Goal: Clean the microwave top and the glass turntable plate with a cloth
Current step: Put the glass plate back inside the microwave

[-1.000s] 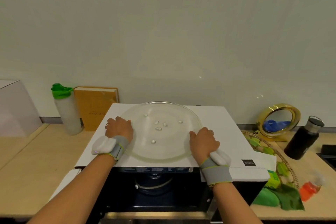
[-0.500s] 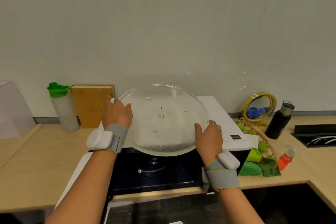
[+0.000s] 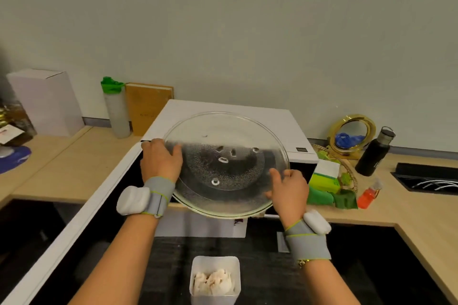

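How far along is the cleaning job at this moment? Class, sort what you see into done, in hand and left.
Done: nothing looks wiped yet; the glass turntable plate is out of the microwave. In hand: left hand and right hand hold the plate by opposite rims, in the air in front of the microwave. Left: both wipes, since neither hand holds a cloth; green cloths lie on the counter.

Wooden counter (image 3: pixel 74 168), white microwave (image 3: pixel 247 116), frosted bottle (image 3: pixel 116 111), black flask (image 3: pixel 374 153), white box (image 3: pixel 47 101)
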A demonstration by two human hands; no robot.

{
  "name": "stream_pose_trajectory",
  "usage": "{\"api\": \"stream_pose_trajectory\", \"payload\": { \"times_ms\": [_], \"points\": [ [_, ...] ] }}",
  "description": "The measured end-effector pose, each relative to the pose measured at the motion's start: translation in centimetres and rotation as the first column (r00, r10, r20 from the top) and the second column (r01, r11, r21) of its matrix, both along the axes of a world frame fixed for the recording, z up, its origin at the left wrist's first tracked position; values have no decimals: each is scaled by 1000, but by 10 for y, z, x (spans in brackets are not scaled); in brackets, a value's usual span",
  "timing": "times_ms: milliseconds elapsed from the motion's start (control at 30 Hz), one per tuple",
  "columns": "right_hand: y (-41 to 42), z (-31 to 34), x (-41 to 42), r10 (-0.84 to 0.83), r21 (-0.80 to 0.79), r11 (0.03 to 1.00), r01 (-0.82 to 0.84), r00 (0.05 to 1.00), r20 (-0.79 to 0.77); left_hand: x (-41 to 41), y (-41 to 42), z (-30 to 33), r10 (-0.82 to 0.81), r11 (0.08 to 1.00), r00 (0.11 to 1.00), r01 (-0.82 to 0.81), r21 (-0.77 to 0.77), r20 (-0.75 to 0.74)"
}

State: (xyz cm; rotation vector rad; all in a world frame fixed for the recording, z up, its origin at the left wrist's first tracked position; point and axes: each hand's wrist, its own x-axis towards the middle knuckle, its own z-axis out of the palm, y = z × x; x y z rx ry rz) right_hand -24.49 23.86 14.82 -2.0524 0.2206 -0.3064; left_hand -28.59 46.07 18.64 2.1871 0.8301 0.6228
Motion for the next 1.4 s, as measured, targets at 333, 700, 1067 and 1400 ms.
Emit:
{"api": "stream_pose_trajectory", "payload": {
  "times_ms": [333,700,1067,1400],
  "points": [
    [-14,-42,-59,68,-7,997,-71,970,-235,-85,-25,-54,26,973,991,-55,-223,-130],
    [10,-84,-33,42,-20,998,-53,930,-366,-53,-9,-107,93,930,989,-128,-345,-115],
    [53,-117,24,-47,-4,999,49,915,-401,21,28,-147,146,879,989,-147,-454,-38],
    [77,-128,58,-122,-93,991,96,934,-336,48,28,-174,257,858,966,-226,-461,4]
  ]
}}
